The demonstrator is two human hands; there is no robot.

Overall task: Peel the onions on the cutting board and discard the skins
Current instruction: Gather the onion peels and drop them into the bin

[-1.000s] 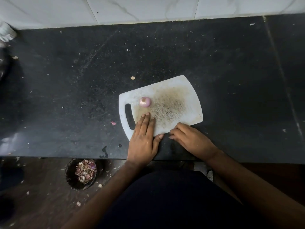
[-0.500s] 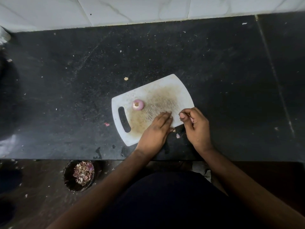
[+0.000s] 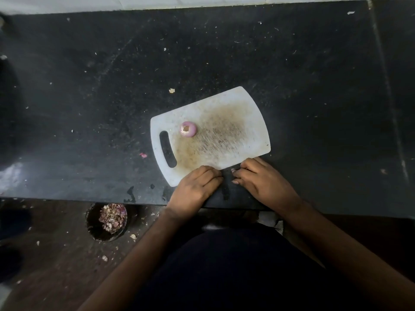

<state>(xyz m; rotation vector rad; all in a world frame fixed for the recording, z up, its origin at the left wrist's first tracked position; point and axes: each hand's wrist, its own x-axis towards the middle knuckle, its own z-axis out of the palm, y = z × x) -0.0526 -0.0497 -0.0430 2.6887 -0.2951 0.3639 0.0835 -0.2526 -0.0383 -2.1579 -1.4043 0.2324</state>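
A peeled purple onion (image 3: 188,129) lies on the left part of the stained white cutting board (image 3: 224,104), next to its handle slot. My left hand (image 3: 195,187) rests knuckles-up on the board's near edge with its fingers curled under. My right hand (image 3: 262,181) lies just right of it on the counter at the board's near corner, fingers bent toward the left hand. The two sets of fingertips almost meet. Whatever lies under the fingers is hidden. A dark bin (image 3: 107,221) with a heap of onion skins stands on the floor at the lower left.
The board sits on a black stone counter (image 3: 314,86) speckled with small skin flecks; a pink scrap (image 3: 143,155) lies left of the board. A white tiled wall runs along the back. The counter's front edge is right below my hands.
My left hand has slid back from the middle of the board to its near edge and curled up. My right hand has dropped from the board's right side to meet it.
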